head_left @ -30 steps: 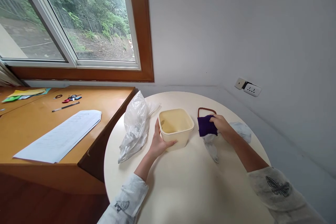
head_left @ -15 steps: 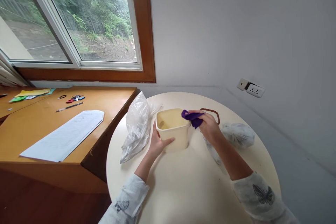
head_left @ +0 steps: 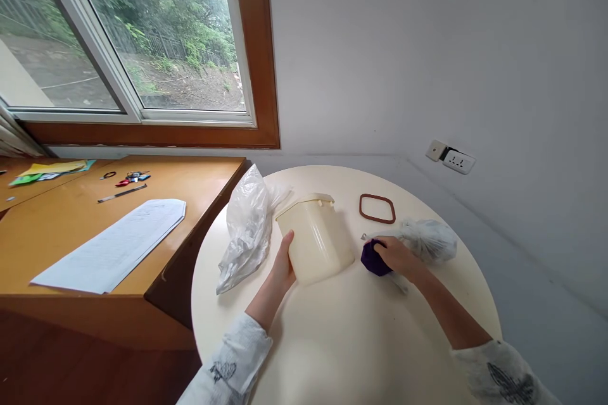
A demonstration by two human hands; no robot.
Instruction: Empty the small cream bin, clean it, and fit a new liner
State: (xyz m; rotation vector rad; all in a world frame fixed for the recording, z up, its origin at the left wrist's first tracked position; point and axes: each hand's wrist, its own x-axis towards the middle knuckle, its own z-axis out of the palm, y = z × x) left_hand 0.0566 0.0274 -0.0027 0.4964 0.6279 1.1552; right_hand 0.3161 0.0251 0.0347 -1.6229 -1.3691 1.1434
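Observation:
A cream plastic container [head_left: 317, 243] is tilted above the round table, its opening turned away and its outer side facing me. My left hand [head_left: 284, 261] grips it at the left side, thumb on the near wall. To its right, my right hand [head_left: 396, 255] is closed on a bunched purple cloth [head_left: 375, 257], apart from the container. Behind the cloth lies a brown rectangular ring [head_left: 393, 214]. A tied clear plastic bag [head_left: 434, 242] rests beyond my right hand, and a crumpled clear bag [head_left: 247, 221] is left of the container.
The round cream table [head_left: 332, 342] stands by the wall. On the wooden desk [head_left: 209, 177] at the left are papers [head_left: 118, 243], a pen [head_left: 122, 193], keys [head_left: 135, 177] and coloured sheets [head_left: 52, 169]. A socket [head_left: 458, 161] is on the wall.
The container has been tipped so its outer side faces me. My right hand has moved away from its rim, down and right, with the cloth now bunched up. The brown ring is fully uncovered.

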